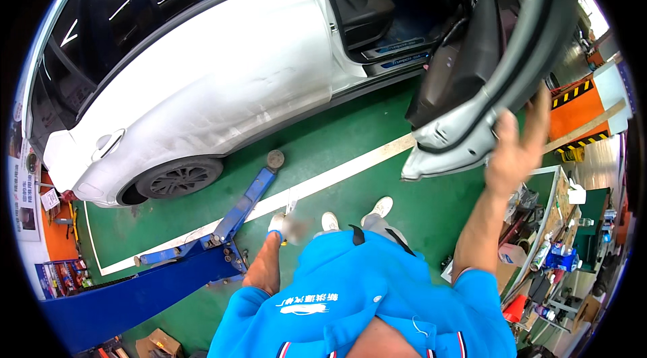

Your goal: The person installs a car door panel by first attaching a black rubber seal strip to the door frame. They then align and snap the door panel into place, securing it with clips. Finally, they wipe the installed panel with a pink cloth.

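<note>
A white car (269, 54) stands ahead with its front door (465, 125) swung wide. My right hand (519, 152) is raised at the door's edge, thumb and fingers apart; whether it touches the door I cannot tell. My left hand (294, 228) hangs low in front of my body, smeared by motion. Pale and bluish bits show beside it, too blurred to name, and whether it holds anything does not show. Through the door opening I see a dark seat (360, 7) and the door sill (397, 58).
A blue lift arm (246, 199) with a round pad reaches toward the car's underside near the rear wheel (178, 178). A cluttered workbench (539, 236) stands at right, beyond it an orange panel (573, 115) with striped edges. A cardboard box (158, 343) lies lower left.
</note>
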The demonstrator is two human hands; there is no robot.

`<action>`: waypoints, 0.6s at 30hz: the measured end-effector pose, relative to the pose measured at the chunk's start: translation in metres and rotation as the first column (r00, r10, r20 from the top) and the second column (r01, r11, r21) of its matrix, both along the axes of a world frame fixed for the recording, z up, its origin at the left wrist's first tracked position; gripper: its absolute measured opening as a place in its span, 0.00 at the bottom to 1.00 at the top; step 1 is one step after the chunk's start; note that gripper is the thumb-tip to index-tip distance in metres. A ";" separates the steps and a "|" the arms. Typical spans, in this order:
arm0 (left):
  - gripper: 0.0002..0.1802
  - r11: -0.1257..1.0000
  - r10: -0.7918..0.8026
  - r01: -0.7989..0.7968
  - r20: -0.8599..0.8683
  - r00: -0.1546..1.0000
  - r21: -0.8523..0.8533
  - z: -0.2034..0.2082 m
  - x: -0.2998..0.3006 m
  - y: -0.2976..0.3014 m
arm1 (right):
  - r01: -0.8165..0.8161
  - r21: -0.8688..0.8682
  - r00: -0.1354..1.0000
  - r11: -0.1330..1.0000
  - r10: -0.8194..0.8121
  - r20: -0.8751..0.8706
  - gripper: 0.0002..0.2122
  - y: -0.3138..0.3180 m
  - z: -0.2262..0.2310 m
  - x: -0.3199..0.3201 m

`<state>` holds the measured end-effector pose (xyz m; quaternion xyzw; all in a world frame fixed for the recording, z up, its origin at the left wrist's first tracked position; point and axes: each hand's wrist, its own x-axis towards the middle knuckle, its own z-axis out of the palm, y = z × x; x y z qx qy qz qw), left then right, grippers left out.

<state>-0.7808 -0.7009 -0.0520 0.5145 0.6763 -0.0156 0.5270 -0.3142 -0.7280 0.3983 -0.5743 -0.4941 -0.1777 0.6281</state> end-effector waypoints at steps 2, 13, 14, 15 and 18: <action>0.28 0.996 0.034 -0.034 0.004 0.999 -0.081 -0.001 -0.007 -0.020 | -0.016 -0.016 0.989 1.000 0.018 0.145 0.31 0.046 -0.004 -0.014; 0.27 0.754 0.636 -0.613 0.028 0.771 -0.234 -0.051 -0.116 -0.202 | -0.326 -0.133 0.917 0.936 0.347 0.195 0.16 0.203 0.085 -0.040; 0.27 0.731 0.659 -0.633 0.026 0.751 -0.254 -0.040 -0.106 -0.206 | -0.382 -0.234 0.890 0.894 0.424 0.169 0.20 0.209 0.098 -0.026; 0.26 0.696 0.696 -0.669 0.015 0.718 -0.259 -0.023 -0.099 -0.210 | -0.414 -0.327 0.879 0.850 0.467 0.100 0.19 0.210 0.108 -0.020; 0.30 0.728 0.662 -0.658 -0.056 0.748 -0.192 -0.018 -0.080 -0.224 | -0.466 -0.421 0.816 0.779 0.562 0.137 0.22 0.249 0.083 0.023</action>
